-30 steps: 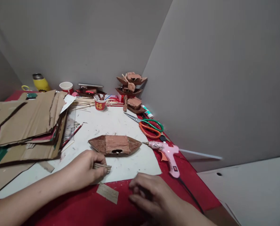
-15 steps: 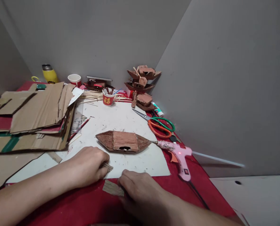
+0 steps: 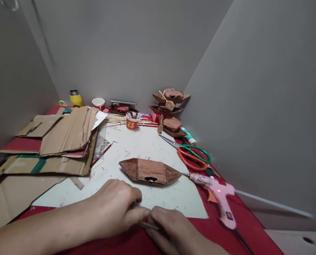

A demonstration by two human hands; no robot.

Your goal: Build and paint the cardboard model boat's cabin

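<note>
Near the table's front edge my left hand (image 3: 118, 205) and my right hand (image 3: 171, 226) meet, fingertips touching. Between them shows a thin edge of a grey-brown cardboard piece (image 3: 150, 225), pinched in my right hand. The fingers of my left hand are curled, and whatever they hold is hidden. Just beyond the hands a brown model boat (image 3: 150, 171) with a cabin and a dark opening in its side lies on white paper (image 3: 136, 145). At its right tip rests the nozzle of a pink glue gun (image 3: 219, 191).
Stacked cardboard (image 3: 65, 134) covers the left side. Scissors (image 3: 192, 154) with green and orange handles lie at the right. Behind are a red paper cup (image 3: 132, 122), wooden sticks (image 3: 115, 119), more model boats (image 3: 172, 124) and a yellow bottle (image 3: 76, 99). Grey walls enclose the table.
My hands have come together, and the cardboard piece in my right hand now shows only its thin edge. The strip seen in my left hand is hidden. The view has shifted.
</note>
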